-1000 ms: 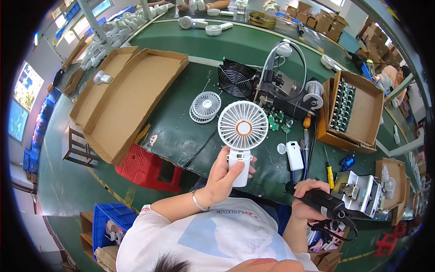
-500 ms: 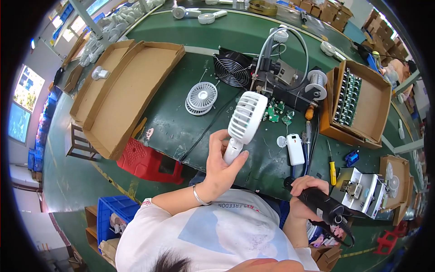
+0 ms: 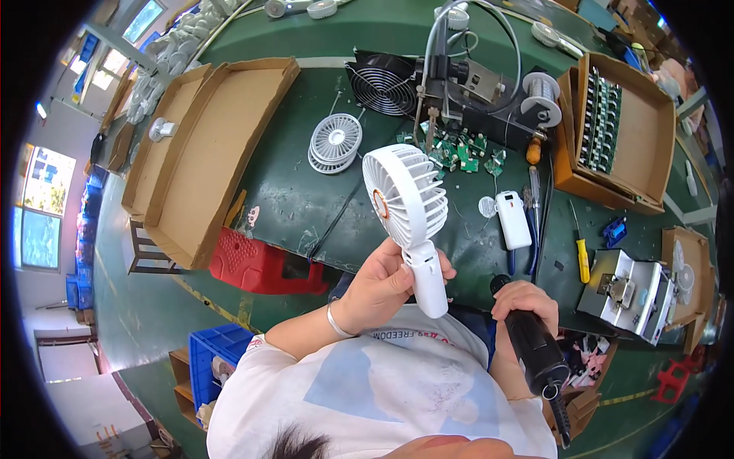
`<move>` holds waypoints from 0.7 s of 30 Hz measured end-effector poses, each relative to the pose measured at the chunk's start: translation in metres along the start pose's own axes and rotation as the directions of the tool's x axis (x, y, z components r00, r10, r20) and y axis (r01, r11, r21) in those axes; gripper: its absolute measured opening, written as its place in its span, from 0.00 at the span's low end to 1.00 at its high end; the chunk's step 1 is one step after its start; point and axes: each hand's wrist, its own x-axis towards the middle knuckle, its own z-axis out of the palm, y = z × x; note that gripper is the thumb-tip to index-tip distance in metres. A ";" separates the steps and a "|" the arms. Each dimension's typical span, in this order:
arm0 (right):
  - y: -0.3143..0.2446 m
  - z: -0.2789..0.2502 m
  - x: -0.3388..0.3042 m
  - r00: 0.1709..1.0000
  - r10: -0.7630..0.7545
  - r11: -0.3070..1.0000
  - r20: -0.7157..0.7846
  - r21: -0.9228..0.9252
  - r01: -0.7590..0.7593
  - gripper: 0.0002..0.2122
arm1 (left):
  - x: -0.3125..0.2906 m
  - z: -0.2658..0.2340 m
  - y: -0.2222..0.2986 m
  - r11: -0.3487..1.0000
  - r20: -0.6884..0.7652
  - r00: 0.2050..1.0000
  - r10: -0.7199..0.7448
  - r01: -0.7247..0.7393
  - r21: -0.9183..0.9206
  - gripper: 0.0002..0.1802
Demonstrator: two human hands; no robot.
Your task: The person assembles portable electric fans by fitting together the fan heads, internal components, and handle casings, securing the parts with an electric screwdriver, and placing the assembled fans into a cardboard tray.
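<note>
White plastic is filling the left hand (image 3: 382,289), whose grip is wrapping around the handle of a fan (image 3: 414,205) held up above the near edge of the table (image 3: 287,172). Its grille and handle are looking joined; whether any fastening is lacking cannot be told. The right hand (image 3: 529,304) is clasping a black tool (image 3: 535,348), apart from the fan. Grille discs (image 3: 336,136), a white casing (image 3: 514,222) and green circuit boards (image 3: 464,154) are lying unassembled beyond. Compared with half a second ago, the fan is showing its orange ring (image 3: 380,204) and the tool is pointing more steeply.
</note>
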 end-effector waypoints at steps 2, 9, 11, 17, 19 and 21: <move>0.001 0.000 -0.001 1.000 0.006 1.000 0.000 -0.002 -0.006 0.10 | -0.003 -0.002 -0.003 0.999 0.033 0.999 -0.013 0.014 -0.032 0.34; 0.006 -0.007 -0.005 0.994 -0.084 0.996 0.064 0.042 0.081 0.12 | -0.007 -0.006 -0.005 0.996 0.116 0.993 0.003 0.007 -0.085 0.33; 0.003 -0.004 -0.003 0.992 -0.092 0.996 0.090 0.025 0.090 0.13 | -0.008 -0.006 -0.003 0.997 0.105 0.994 -0.007 0.015 -0.071 0.32; -0.002 0.007 -0.008 0.999 0.013 0.999 -0.038 -0.032 -0.015 0.19 | -0.014 -0.005 0.006 0.993 0.040 0.999 0.002 0.003 -0.118 0.31; -0.002 0.009 -0.003 0.998 0.004 1.000 -0.060 -0.006 -0.005 0.32 | -0.013 -0.013 0.013 0.976 0.046 0.998 0.033 -0.023 -0.218 0.32; 0.000 0.005 -0.005 0.998 0.006 0.998 -0.056 -0.057 -0.009 0.40 | -0.013 -0.020 0.017 0.956 0.052 0.996 0.072 -0.054 -0.290 0.33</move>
